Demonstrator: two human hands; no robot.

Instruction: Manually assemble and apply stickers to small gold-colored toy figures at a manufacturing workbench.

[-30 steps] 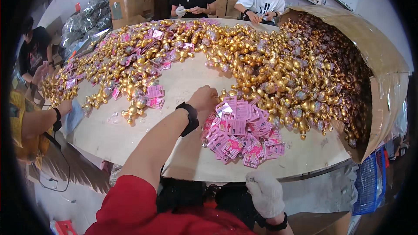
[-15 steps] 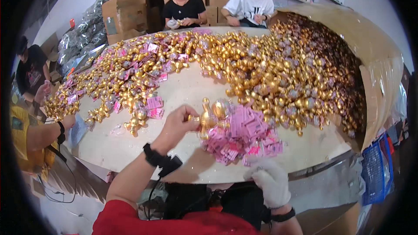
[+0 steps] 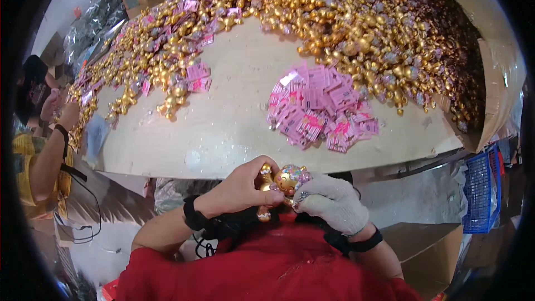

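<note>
I have the gold smiling figurine [image 3: 286, 180] near the front edge of the worktop [image 3: 223, 95]. The left hand's [image 3: 237, 189] grip is clamped around its body; the gloved right hand [image 3: 332, 205] pinches beside its head. Beyond, pink cards [image 3: 320, 106] lie heaped before piled gold figurines [image 3: 356, 39].

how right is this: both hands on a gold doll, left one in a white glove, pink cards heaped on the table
Wrong hand: the head view shows the white glove on the right hand; the left hand is bare. Both are on a gold doll, pink cards heaped on the table.
</note>
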